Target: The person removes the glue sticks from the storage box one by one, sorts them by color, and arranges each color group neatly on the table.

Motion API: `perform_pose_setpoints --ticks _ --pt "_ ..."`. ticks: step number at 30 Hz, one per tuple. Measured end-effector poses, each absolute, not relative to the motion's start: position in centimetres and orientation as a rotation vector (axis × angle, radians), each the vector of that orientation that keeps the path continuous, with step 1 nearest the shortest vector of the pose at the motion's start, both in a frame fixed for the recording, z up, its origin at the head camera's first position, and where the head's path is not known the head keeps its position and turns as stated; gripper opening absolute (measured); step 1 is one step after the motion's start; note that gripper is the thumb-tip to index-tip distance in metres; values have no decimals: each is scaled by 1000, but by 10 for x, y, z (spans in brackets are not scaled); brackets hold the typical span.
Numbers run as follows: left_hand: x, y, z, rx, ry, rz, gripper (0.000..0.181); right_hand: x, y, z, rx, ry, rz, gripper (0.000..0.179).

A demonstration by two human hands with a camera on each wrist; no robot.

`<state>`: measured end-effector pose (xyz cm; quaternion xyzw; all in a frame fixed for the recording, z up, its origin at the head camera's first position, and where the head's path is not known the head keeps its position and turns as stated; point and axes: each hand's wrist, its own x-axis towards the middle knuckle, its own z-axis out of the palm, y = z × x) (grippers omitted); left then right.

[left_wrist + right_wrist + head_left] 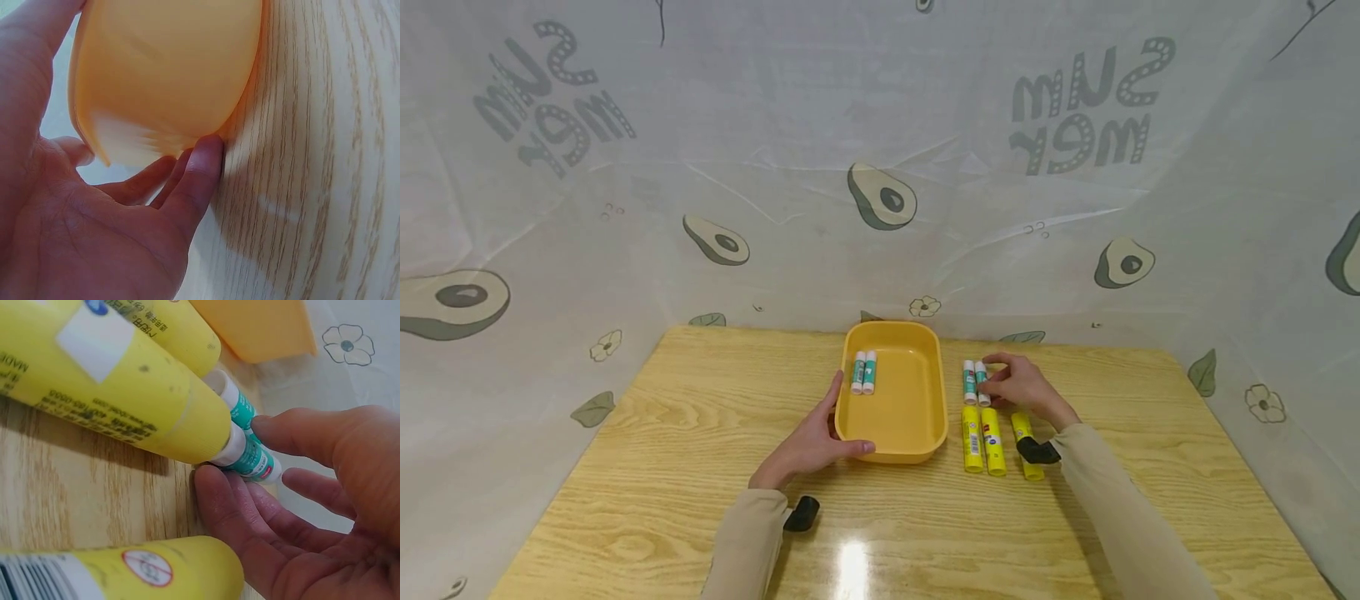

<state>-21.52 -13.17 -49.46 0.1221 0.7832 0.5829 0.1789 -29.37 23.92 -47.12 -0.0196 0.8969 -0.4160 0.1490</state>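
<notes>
My left hand (808,437) grips the near left corner of an orange-yellow plastic tray (907,408), thumb over the near rim and fingers along the outside wall. In the left wrist view, fingertips (206,153) press low on that wall, by the tabletop. Two white-and-green glue sticks (869,372) lie side by side inside, at the left. To the right of the tray, my right hand (1024,387) pinches a similar small glue stick (255,461) between thumb and fingers. Another white-and-green glue stick (969,384) lies against its left side.
Two larger yellow tubes (992,442) lie just nearer than the small sticks. A third yellow tube (1024,427) lies apart to their right, partly under the right wrist's black camera (1038,451). Behind the wooden table (715,392) hangs a printed curtain (790,275).
</notes>
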Motion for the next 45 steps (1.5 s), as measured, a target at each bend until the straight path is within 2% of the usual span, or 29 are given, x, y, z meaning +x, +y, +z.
perform_pose_setpoints --ticks 16,32,45 --pt "-217 -132 -501 370 2184 1680 125 -297 245 -473 -69 2555 -1232 56" --pt "-217 -132 -498 363 2202 1659 125 -291 243 -445 -144 2678 -1265 53" --pt "-218 -133 -499 362 2193 1665 125 -293 204 -424 -267 2717 -1351 48"
